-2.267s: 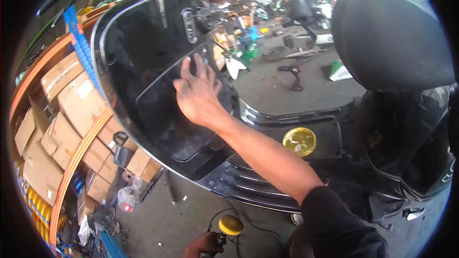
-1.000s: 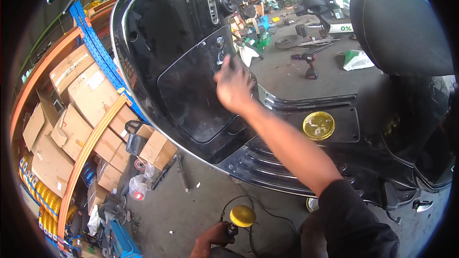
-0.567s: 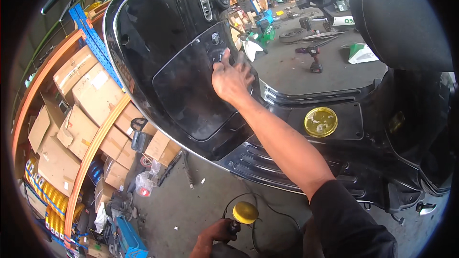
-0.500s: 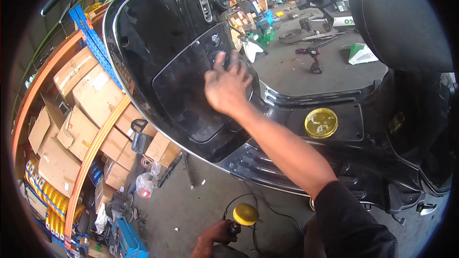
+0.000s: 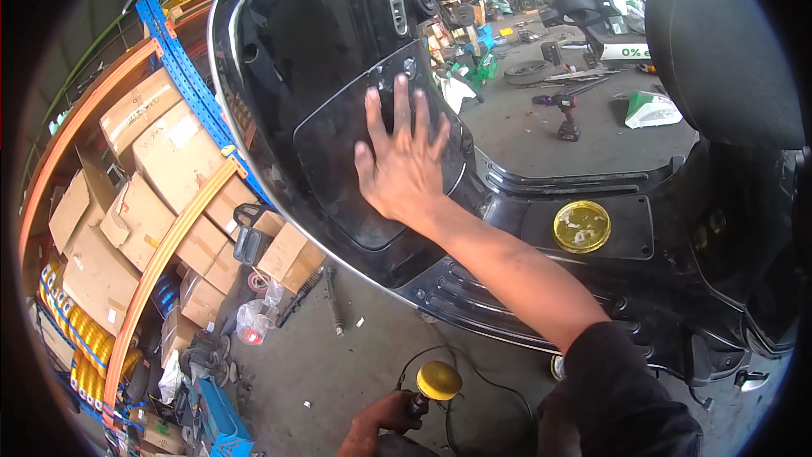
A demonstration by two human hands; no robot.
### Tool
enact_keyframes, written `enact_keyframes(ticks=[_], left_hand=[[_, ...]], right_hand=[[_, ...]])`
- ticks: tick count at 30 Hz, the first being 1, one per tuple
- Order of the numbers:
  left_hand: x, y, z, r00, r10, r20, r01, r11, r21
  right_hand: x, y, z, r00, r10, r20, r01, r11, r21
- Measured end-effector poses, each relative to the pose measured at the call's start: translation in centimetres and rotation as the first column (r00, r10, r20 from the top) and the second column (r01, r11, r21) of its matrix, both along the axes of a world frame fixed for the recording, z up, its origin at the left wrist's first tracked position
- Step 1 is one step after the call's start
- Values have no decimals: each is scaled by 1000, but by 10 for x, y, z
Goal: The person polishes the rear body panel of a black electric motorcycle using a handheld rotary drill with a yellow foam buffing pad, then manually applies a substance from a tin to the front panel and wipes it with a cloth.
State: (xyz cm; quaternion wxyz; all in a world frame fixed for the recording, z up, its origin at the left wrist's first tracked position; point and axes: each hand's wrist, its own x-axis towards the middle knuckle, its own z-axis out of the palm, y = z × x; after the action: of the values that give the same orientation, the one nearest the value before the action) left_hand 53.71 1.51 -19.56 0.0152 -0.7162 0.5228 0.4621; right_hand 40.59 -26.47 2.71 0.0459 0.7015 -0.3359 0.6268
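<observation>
My right hand (image 5: 404, 167) lies spread against the glossy black front inner panel (image 5: 328, 182) of a scooter, its fingers stretched apart below the lock area. Low in the view, my left hand (image 5: 389, 413) is wrapped round the dark handle of a polisher with a round yellow foam pad (image 5: 438, 379); the pad faces up and touches nothing. On the scooter's floorboard (image 5: 537, 218) rests a round yellow tin (image 5: 582, 227) with patches of pale paste in it. Part of the panel is hidden under my right hand.
The black seat (image 5: 723, 59) rises at the right. A dark cable (image 5: 499, 381) loops over the floor near the polisher. An orange rack (image 5: 156, 288) with cardboard boxes (image 5: 178, 152) stands at the left. Beyond the scooter, a cordless drill (image 5: 568, 118) stands on the floor.
My right hand has gone from bent fingers to a flat, wide spread on the panel. The view has shifted slightly, while the left hand still grips the polisher.
</observation>
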Motion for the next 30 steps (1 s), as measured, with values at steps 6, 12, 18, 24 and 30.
enact_keyframes(ticks=[6,12,18,24,30], left_hand=[[10,11,-10,983,-178,50,184,966,-184],[11,14,-4,998,-67,-2,67,997,40],[0,7,2,994,-104,26,106,990,-96],[5,15,-2,947,-295,125,317,921,-225],[3,20,5,972,-215,95,229,960,-163]], right_hand=[[-26,-15,28,988,-154,23,156,985,-75],[-34,-25,4,959,-253,-124,221,949,-224],[-24,-18,-19,975,-159,-157,136,980,-148],[-19,-7,10,979,-194,-56,188,977,-101],[9,31,-13,993,4,-115,-7,1000,-27]])
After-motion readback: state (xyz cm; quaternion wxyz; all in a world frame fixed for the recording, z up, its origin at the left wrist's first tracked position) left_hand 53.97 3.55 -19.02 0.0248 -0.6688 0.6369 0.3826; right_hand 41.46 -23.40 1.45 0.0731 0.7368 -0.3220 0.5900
